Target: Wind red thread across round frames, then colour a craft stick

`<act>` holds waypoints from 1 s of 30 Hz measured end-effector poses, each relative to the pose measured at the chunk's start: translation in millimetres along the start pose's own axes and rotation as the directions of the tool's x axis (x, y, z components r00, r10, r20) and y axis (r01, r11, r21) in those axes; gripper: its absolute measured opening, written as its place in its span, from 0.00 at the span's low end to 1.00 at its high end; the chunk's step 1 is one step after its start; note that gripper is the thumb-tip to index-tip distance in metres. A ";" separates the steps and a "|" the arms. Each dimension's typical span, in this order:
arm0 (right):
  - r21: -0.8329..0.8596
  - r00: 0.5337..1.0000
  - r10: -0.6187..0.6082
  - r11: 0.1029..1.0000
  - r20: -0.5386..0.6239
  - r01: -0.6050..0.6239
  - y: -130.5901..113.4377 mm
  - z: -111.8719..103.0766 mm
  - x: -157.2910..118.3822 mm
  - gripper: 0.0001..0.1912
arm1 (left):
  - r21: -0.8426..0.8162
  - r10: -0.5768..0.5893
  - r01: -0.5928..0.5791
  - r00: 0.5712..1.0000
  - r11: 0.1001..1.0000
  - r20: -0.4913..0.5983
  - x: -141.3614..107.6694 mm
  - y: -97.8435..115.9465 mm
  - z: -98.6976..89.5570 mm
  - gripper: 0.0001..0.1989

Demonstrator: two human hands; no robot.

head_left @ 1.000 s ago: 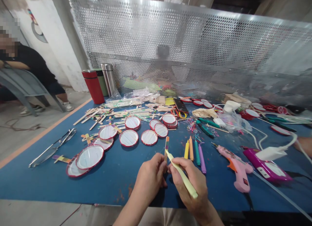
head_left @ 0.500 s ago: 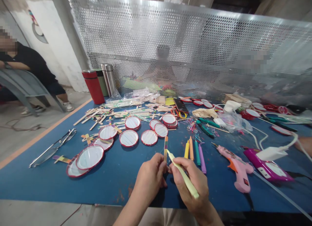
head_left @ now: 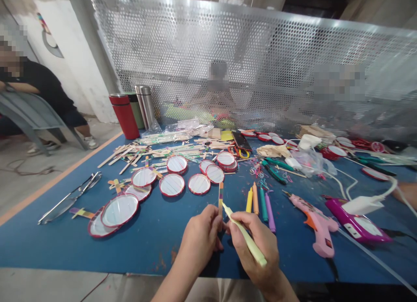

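fingers (head_left: 211,218) pinch upright popsicle stick (head_left: 220,200)

Left hand (head_left: 199,234) curled closed, fingers (head_left: 211,215) wrapped in an upright grip. Right hand (head_left: 254,245) just beside it, fingers (head_left: 243,217) pinched, wrist tilted. Left forearm (head_left: 174,282) and right forearm (head_left: 280,289) converge from below.

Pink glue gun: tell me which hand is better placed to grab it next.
Probably the right hand: it is nearer the pink glue gun than the left hand, which pinches a striped craft stick upright. But it holds a pale yellow stick, so would need freeing first.
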State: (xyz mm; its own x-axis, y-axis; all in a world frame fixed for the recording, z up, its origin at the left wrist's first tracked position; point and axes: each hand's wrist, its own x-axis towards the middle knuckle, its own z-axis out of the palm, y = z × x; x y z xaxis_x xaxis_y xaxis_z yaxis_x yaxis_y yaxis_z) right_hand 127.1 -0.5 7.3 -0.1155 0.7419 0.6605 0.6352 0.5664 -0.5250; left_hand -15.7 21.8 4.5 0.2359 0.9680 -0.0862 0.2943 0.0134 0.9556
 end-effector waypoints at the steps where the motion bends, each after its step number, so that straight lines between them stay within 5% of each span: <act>1: 0.002 1.000 0.000 1.000 0.001 0.000 -0.3 -0.1 0.3 0.06 | 0.000 -0.001 0.001 1.000 1.000 -0.004 0.2 0.3 -0.1 0.10; 30: -0.020 0.999 -0.043 0.999 -0.002 0.043 -3.8 -2.8 3.6 0.05 | 0.009 0.002 -0.002 1.000 1.000 -0.009 -1.8 3.4 -0.7 0.10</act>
State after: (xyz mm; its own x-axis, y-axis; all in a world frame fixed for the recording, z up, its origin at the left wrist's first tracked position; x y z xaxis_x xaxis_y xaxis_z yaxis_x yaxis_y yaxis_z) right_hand 126.4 -1.1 13.2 -0.1406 0.7162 0.6836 0.6447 0.5903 -0.4858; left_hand -15.8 20.3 8.1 0.2279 0.9702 -0.0816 0.3020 0.0093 0.9533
